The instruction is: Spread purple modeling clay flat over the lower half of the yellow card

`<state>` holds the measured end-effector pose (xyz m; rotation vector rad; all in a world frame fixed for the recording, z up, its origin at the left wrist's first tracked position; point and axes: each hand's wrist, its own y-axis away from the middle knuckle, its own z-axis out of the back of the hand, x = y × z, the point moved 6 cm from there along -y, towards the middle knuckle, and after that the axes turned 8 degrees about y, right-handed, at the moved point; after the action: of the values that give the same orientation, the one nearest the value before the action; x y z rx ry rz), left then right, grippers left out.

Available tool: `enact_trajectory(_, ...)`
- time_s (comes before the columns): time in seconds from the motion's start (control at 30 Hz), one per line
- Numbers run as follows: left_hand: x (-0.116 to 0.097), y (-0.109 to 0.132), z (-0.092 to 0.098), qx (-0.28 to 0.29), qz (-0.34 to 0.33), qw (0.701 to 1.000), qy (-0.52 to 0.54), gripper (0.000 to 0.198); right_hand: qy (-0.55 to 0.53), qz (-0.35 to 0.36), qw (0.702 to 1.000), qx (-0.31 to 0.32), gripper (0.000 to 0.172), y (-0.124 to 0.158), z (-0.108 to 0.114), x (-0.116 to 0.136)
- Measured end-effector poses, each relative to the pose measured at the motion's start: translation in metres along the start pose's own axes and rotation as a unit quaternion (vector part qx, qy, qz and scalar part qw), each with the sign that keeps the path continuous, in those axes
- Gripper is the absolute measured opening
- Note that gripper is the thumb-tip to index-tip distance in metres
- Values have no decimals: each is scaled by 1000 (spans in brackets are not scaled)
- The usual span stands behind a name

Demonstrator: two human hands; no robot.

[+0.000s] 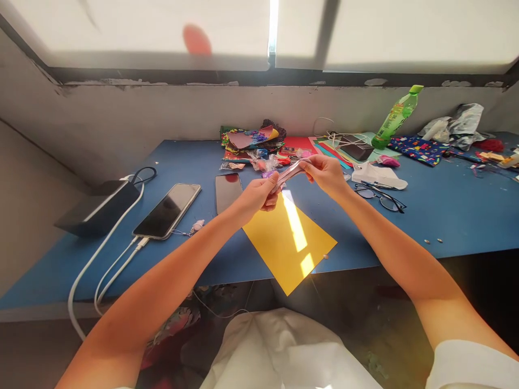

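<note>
Both my hands are raised over the blue table (446, 216), and together they pinch a small clear plastic packet (288, 174) with pale pink contents. My left hand (259, 194) grips its lower left end with curled fingers. My right hand (326, 173) grips its upper right end between thumb and fingers. Directly below the hands lies a yellow paper sheet (287, 243), its near corner hanging over the table's front edge.
A phone (168, 209) on a white cable lies at the left beside a black box (99, 208), and a second phone (227, 192) is nearer my hands. Craft scraps (251, 140), coloured paper sheets (324, 147), glasses (381, 197), a white object (377, 175) and a green bottle (395, 118) crowd the back and right.
</note>
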<state>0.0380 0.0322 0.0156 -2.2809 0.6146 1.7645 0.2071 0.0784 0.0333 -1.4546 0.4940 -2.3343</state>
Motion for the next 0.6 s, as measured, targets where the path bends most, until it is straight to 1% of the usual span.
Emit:
enact_trajectory(0.07,1,0,0,-1,14,1000,3,60,-7,-19,999,-26,58,-4,13,-10)
enact_trajectory(0.13,3,-1,0,-6,34,999,20,63,-19,-34,999,-34,60,-5,18,-14)
enact_trajectory(0.2,6,-3,0,-5,56,997,46,68,-39,-38,998,-13,66,-1,10,-10)
enact_trajectory(0.3,10,-5,-3,21,77,994,73,73,-63,-25,996,55,75,14,-17,8)
enact_trajectory(0.33,12,-5,-5,37,82,993,71,73,-65,-15,994,83,73,20,-27,15)
enact_trajectory(0.37,14,-4,-7,55,87,993,62,72,-56,10,992,116,69,26,-36,23)
enact_trajectory(0.43,18,-3,-9,76,86,993,24,67,-32,42,989,141,56,34,-47,33)
enact_trajectory(0.5,20,-2,-7,68,69,995,-13,60,-14,52,988,142,45,36,-49,34)
enact_trajectory(0.6,20,-2,-3,38,35,998,-20,50,-9,45,990,137,40,34,-47,28)
